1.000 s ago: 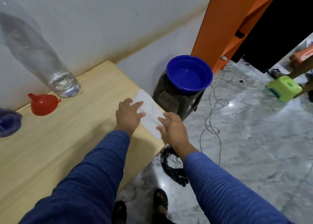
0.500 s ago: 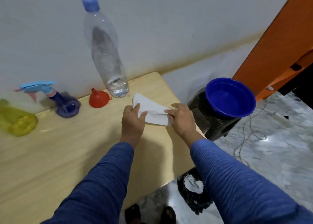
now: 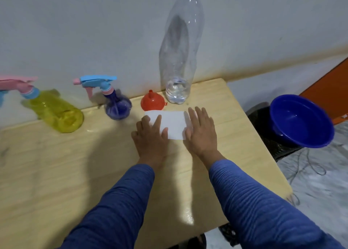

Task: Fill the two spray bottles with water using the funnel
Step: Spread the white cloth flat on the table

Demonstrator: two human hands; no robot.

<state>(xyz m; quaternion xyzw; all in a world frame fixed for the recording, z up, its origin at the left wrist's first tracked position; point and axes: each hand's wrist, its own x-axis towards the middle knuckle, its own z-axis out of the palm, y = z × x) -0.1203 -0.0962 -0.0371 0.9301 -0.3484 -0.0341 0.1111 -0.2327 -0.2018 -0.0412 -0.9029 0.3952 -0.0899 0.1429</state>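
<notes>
A yellow spray bottle (image 3: 56,113) with a pink head and a purple spray bottle (image 3: 117,105) with a blue head stand by the wall on the wooden table (image 3: 56,173). A red funnel (image 3: 152,102) lies mouth down between the purple bottle and a tall clear water bottle (image 3: 179,60), which holds a little water at its bottom. A white tissue (image 3: 172,124) lies flat in front of the funnel. My left hand (image 3: 150,137) and my right hand (image 3: 201,132) press flat on its two ends, fingers spread.
A blue basin (image 3: 299,122) rests on a dark stool (image 3: 263,124) off the table's right edge. An orange panel (image 3: 333,83) leans behind it. Cables (image 3: 305,165) lie on the marble floor. The wall runs along the table's back.
Both hands have slid the tissue from the table's right edge inward toward the funnel and laid it flat. The view has swung left, bringing both spray bottles into sight.
</notes>
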